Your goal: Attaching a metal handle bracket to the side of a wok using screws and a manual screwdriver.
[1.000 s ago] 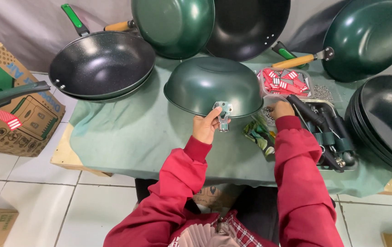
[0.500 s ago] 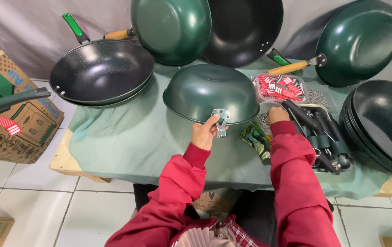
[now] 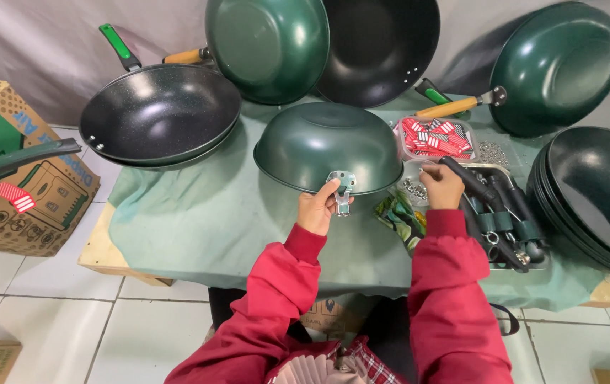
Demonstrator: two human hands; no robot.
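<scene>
I see the upturned green pan [image 3: 328,146] resting rim-down on the table cloth [image 3: 198,213]; it looks rigid, fairly heavy and slick-coated. My left hand [image 3: 317,208] pinches its metal bracket [image 3: 341,190], the best hold; my right hand [image 3: 441,186] closes over small fasteners [image 3: 413,189].

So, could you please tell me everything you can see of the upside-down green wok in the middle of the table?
The upside-down green wok is a dark green, matte, metal-looking bowl lying rim down on the green cloth, flat base uppermost. It has no handle; a small silvery handle bracket sticks out from its near rim. The left hand pinches that bracket. The right hand is beside its right edge, over a tray of small metal parts.
</scene>
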